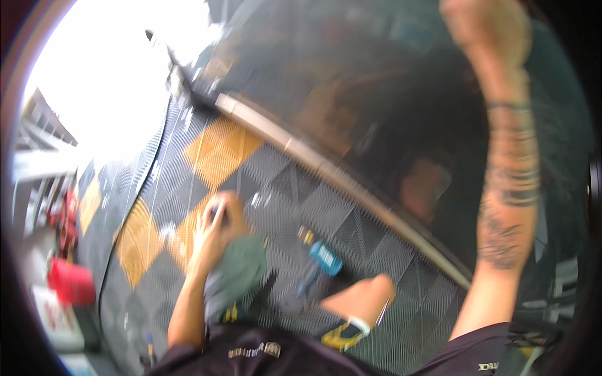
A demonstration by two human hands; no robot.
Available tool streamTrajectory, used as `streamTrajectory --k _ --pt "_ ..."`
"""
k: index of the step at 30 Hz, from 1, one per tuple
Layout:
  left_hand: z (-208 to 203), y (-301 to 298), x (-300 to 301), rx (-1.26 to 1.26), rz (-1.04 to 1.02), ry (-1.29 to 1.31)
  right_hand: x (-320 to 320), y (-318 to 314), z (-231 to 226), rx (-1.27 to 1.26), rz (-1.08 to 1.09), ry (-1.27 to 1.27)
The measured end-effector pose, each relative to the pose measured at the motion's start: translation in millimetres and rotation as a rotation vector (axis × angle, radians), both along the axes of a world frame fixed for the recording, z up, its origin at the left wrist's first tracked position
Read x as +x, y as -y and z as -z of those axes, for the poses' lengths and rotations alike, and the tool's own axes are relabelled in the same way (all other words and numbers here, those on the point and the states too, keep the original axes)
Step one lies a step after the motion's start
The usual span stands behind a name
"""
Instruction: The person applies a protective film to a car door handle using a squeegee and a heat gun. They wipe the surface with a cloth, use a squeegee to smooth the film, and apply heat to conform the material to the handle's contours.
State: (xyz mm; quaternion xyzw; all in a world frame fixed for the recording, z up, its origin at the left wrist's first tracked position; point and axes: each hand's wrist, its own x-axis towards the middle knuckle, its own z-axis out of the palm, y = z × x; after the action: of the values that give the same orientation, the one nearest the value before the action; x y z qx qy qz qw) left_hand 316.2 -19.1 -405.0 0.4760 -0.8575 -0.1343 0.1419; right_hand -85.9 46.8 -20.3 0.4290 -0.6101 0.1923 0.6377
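My right arm reaches up along a dark, glossy vehicle panel (389, 69). At the top edge my right hand (486, 28) is against or close to that panel; it is blurred and partly cut off, so its fingers cannot be made out. My left hand (213, 219) is at my bent left knee, its fingers curled. A small dark thing (217, 213) shows between those fingers, too blurred to name. Between my legs, on the floor, lies a blue tool-like object (326, 258) with a darker part and a yellowish end.
Grey and yellow ribbed tiles (222, 150) cover the floor. A pale strip (326, 166) runs along the panel's lower edge. A black cable (141, 188) crosses the floor at left. Beyond it stand a red bucket-like container (70, 282) and shelving (41, 166).
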Motion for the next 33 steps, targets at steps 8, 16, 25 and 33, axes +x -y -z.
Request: streamTrajectory --k 8,16,25,33 --pt "-116 69 -31 0.439 -0.032 -1.329 -28 25 -5 -0.156 -0.161 -0.219" --pt "-381 41 -220 -0.839 0.641 -0.819 -27 15 -10 -0.105 -0.134 -0.157" --pt "-426 48 -293 -1.138 0.822 -0.734 -25 12 -16 -0.054 -0.171 -0.07" --pt "-448 65 -308 -1.067 0.907 -0.665 -25 14 -18 -0.045 -0.179 -0.025"
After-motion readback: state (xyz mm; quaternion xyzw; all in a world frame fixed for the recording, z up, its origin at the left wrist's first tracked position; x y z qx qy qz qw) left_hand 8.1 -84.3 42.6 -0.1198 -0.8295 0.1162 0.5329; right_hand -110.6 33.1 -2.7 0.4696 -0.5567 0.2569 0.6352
